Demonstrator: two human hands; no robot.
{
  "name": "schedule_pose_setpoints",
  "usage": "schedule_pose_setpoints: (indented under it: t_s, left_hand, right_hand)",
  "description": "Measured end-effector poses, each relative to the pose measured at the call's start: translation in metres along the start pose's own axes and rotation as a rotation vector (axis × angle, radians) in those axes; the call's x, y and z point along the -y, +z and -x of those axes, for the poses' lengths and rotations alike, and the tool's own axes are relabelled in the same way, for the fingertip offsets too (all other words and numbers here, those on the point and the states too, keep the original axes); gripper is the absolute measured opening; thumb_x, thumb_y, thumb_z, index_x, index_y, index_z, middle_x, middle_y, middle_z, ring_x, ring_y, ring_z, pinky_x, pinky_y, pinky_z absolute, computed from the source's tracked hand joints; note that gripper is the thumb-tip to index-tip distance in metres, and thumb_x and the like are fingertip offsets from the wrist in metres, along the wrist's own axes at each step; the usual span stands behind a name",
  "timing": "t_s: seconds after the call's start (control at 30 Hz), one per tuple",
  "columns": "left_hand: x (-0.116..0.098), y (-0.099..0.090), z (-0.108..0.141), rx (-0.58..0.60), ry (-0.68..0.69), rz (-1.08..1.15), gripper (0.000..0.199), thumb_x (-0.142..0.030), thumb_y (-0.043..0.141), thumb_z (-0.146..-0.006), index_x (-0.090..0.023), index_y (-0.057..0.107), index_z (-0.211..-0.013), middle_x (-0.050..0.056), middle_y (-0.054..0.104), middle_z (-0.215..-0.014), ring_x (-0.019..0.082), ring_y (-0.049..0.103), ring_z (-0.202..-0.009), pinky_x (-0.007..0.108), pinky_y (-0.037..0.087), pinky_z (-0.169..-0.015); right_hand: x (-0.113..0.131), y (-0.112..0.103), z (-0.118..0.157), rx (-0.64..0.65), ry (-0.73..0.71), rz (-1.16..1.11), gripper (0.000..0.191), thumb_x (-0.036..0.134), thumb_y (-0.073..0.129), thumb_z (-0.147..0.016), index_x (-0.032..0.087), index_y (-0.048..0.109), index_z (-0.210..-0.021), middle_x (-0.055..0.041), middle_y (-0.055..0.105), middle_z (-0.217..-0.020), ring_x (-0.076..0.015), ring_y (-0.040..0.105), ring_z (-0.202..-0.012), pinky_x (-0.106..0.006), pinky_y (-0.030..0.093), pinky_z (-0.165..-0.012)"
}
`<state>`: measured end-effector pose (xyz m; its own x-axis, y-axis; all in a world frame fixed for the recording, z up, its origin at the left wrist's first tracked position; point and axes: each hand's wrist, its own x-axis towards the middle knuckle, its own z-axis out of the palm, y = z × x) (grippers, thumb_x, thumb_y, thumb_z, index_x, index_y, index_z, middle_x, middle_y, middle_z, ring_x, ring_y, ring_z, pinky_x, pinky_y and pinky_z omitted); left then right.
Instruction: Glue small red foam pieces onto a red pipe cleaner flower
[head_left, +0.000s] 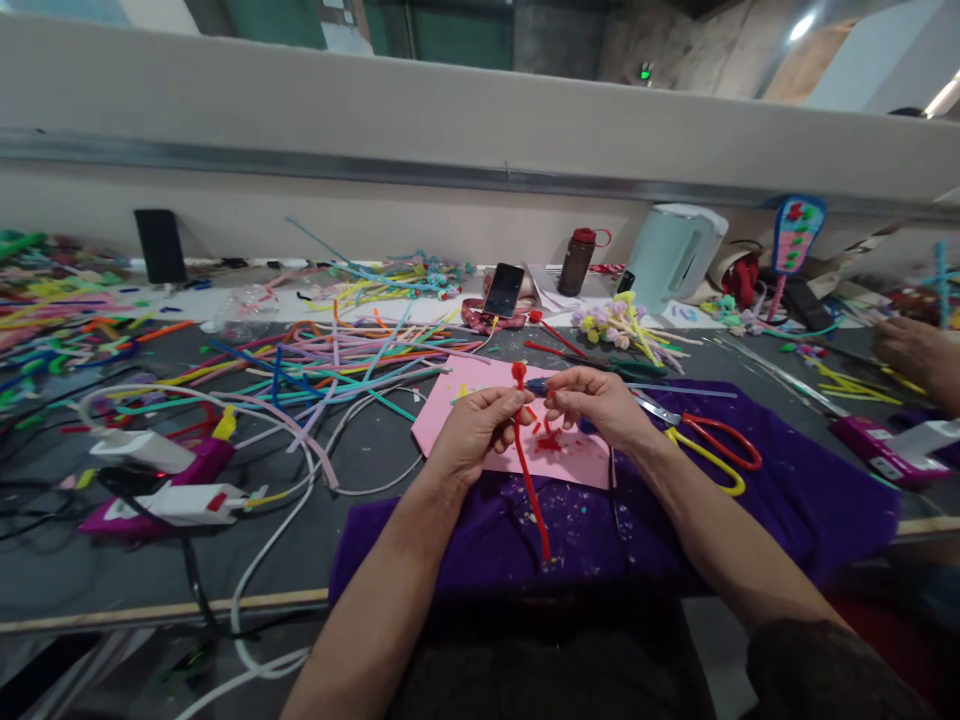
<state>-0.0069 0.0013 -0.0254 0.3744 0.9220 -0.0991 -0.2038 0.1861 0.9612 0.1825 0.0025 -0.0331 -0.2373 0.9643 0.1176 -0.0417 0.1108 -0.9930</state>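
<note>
My left hand (pixel 491 420) pinches a red pipe cleaner (pixel 531 485) just below its rounded red top, and its long stem hangs down over the purple cloth. Close beside it, my right hand (pixel 589 398) is closed on a small dark blue tool (pixel 537 386) whose tip points at the red top; its exact kind is hard to make out. Under both hands lies a pink sheet (pixel 442 415) with red fuzz and clippings on it. Scissors (pixel 705 445) with red and yellow handles rest to the right of my right forearm.
Loose coloured pipe cleaners (pixel 315 350) spread across the left. Power strips (pixel 161 490) with white cables sit at left and right. A phone (pixel 504 290), a bottle (pixel 577 262) and a kettle (pixel 679 255) stand behind. Another person's hand (pixel 919 355) is at far right.
</note>
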Motion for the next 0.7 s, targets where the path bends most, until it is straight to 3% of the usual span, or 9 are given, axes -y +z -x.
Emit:
schedule_pose_setpoints:
  t_s: [0.13,0.27,0.7]
  left_hand:
    - [0.002,0.002,-0.001,0.032,-0.011,-0.031,0.028,-0.037,0.063,-0.069,-0.013,0.064,-0.084,0.0,0.06,-0.063,0.002,0.04,-0.037,0.014,0.025,-0.032]
    - [0.003,0.005,-0.001,0.044,-0.018,-0.092,0.028,-0.038,0.066,-0.066,-0.012,0.063,-0.073,0.001,0.06,-0.063,0.002,0.04,-0.037,0.014,0.026,-0.032]
    - [0.006,0.007,0.0,0.02,-0.02,-0.147,0.028,-0.041,0.066,-0.064,-0.013,0.061,-0.067,0.001,0.061,-0.061,0.002,0.041,-0.037,0.015,0.028,-0.034]
  right_hand:
    - [0.005,0.004,0.003,-0.012,-0.048,0.1,0.015,0.028,0.062,-0.07,0.015,0.06,-0.077,0.0014,0.06,-0.06,-0.0085,0.055,-0.049,-0.019,0.042,-0.044]
    - [0.008,0.009,0.007,-0.001,-0.124,0.228,0.013,0.027,0.057,-0.073,0.016,0.062,-0.078,0.0035,0.054,-0.059,-0.006,0.047,-0.048,-0.017,0.038,-0.044]
    - [0.01,0.022,0.012,-0.084,-0.186,0.257,0.012,0.027,0.059,-0.072,0.017,0.058,-0.079,0.0012,0.058,-0.067,-0.0078,0.051,-0.054,-0.02,0.042,-0.05]
